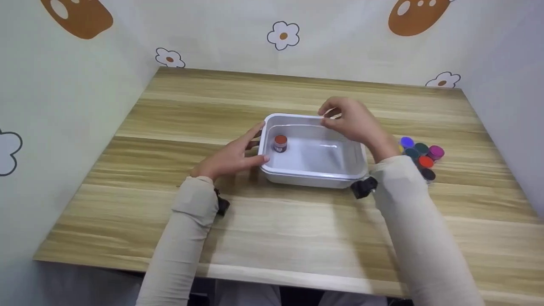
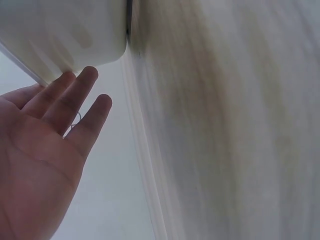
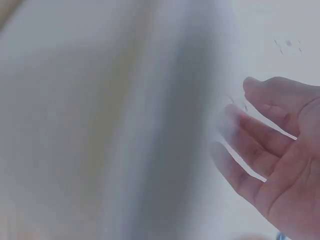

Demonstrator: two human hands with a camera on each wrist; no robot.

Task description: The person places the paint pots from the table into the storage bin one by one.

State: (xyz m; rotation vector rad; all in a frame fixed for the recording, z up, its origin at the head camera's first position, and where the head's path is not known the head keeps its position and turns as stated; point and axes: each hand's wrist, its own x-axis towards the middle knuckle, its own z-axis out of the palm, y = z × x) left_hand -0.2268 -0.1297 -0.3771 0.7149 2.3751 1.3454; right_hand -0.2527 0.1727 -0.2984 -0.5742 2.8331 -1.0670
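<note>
A white rectangular container [image 1: 310,180] stands on the wooden table, with one small red-lidded jar [image 1: 280,143] upright inside near its left end. My left hand [image 1: 231,158] touches the container's left end, thumb at the rim and fingers along the outer wall; the left wrist view shows the fingers [image 2: 70,97] against that wall. Over the far rim, towards the right, is my right hand [image 1: 355,121], its fingers loosely bent with nothing visible between them. In the right wrist view the right hand [image 3: 285,155] has its fingers apart and holds nothing.
Several small jars with coloured lids [image 1: 426,162] stand grouped on the table [image 1: 276,238] right of the container, partly behind my right forearm. Patterned walls [image 1: 229,38] border the table at the back and sides.
</note>
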